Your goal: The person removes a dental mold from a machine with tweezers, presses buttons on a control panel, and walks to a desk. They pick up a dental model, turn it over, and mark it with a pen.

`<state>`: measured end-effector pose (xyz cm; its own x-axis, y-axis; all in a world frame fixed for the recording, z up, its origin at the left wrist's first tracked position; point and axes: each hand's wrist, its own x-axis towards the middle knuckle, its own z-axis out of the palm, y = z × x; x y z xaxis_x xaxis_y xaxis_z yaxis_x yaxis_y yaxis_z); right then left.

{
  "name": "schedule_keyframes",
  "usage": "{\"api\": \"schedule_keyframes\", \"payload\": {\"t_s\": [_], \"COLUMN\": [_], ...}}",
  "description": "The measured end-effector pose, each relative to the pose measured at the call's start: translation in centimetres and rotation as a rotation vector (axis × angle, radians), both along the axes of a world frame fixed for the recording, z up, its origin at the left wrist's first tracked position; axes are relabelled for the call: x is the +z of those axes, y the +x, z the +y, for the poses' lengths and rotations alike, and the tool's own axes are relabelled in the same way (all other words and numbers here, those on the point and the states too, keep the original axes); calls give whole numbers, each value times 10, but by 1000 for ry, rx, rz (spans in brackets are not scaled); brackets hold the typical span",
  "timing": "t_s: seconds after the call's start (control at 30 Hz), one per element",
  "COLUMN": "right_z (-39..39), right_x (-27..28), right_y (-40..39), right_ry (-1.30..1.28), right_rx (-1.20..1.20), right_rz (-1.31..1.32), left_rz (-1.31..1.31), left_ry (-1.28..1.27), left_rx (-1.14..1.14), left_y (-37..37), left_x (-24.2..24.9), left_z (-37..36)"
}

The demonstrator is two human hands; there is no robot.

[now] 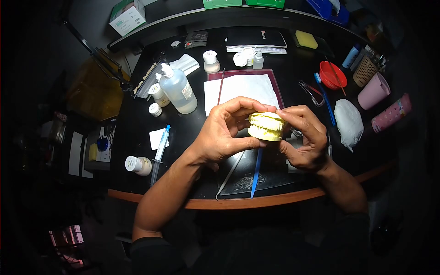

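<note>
A pale yellow dental model [266, 127], with upper and lower teeth together, is held up above the desk between my two hands. My left hand [229, 128] grips its left side, fingers over the top and thumb under the base. On the other side, my right hand [305, 137] holds it with the index finger near the top and the thumb low down. Behind the model, a white cloth [243, 89] lies on a dark red board [275, 80]. Below it, a blue tool [256, 172] rests on a dark glossy plate [275, 176].
Left on the black desk are a large squeeze bottle [180, 89], a syringe [161, 146] and a white-lidded jar [138, 165]. To the right are a red bowl [331, 75], a blue toothbrush [326, 101], a white bag [348, 123] and a pink cup [373, 91].
</note>
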<state>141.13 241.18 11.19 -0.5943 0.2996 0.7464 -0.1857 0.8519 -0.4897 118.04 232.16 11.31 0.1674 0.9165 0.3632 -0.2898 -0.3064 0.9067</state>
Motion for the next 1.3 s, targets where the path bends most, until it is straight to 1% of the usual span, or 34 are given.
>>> {"api": "schedule_keyframes", "payload": {"t_s": [0.33, 0.43, 0.93, 1.13, 1.3], "right_z": [-4, -3, -4, -3, -3], "right_x": [2, 2, 2, 1, 2], "right_y": [0, -1, -2, -2, -2], "right_ry": [31, 47, -1, 4, 23], "right_rx": [-10, -4, -5, -21, -27], "right_rz": [38, 43, 36, 27, 28], "left_rz": [-35, -12, -20, -39, -41], "left_ry": [-40, -47, -20, 10, -18], "left_rx": [-28, -21, -29, -25, -23], "left_y": [-1, -2, -2, 1, 0], "left_x": [1, 1, -1, -3, -3], "left_z": [-1, -1, 0, 1, 0]}}
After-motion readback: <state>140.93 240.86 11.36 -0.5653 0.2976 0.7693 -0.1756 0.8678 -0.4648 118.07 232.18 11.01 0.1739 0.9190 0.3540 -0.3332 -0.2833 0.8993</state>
